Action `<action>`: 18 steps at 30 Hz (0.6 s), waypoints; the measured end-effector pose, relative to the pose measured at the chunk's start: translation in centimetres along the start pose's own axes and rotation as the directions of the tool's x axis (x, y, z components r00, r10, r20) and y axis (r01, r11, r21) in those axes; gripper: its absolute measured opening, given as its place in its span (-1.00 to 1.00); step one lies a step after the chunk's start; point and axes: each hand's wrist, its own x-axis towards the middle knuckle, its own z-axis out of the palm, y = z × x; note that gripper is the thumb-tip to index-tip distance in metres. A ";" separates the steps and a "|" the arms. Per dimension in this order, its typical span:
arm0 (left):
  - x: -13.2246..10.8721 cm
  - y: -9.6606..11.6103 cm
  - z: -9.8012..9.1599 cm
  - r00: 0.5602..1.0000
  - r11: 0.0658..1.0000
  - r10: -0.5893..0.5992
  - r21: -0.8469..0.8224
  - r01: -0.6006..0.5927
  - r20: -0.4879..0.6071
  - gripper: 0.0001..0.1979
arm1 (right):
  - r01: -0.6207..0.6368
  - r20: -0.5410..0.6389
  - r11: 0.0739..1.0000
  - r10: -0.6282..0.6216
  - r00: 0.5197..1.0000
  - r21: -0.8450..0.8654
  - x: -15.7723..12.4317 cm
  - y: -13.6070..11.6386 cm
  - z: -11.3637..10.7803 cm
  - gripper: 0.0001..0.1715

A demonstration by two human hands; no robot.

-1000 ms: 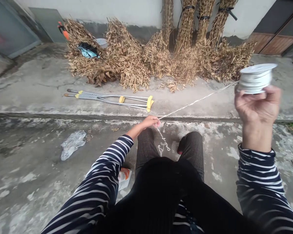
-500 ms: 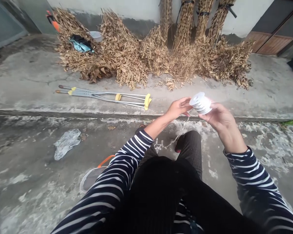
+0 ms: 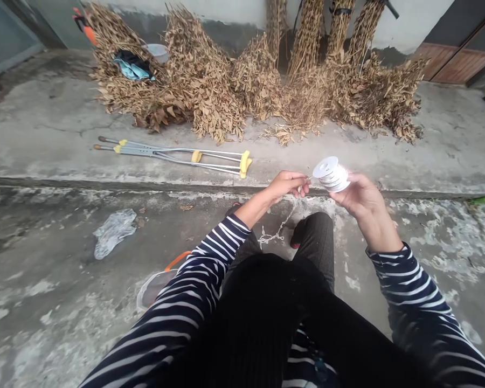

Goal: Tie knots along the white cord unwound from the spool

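My right hand [image 3: 362,200] is closed around the far end of a white spool [image 3: 332,173], which is tilted with its round flange toward the left. To the left of the spool, my left hand [image 3: 288,186] pinches a thin white cord [image 3: 309,178] that runs off the spool. A loose length of the cord [image 3: 285,222] hangs from my left hand down to the ground. There it lies in a small tangle [image 3: 267,237] between my feet.
A pair of crutches [image 3: 173,155] lies on the raised concrete step [image 3: 56,167]. Behind them, dried plant bundles [image 3: 210,86] lean along the wall. On the lower ground at left are a clear plastic bag [image 3: 113,231] and a mesh item with an orange handle [image 3: 156,288].
My left hand has moved left and slightly down, away from the spool, with the cord stretched between them. My right hand and the spool have barely moved.
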 end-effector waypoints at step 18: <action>-0.6 -2.9 -3.4 0.908 0.960 0.181 0.270 -0.079 -0.377 -0.59 | 0.033 0.032 0.998 -0.032 0.999 -0.049 0.7 0.4 1.1 -0.53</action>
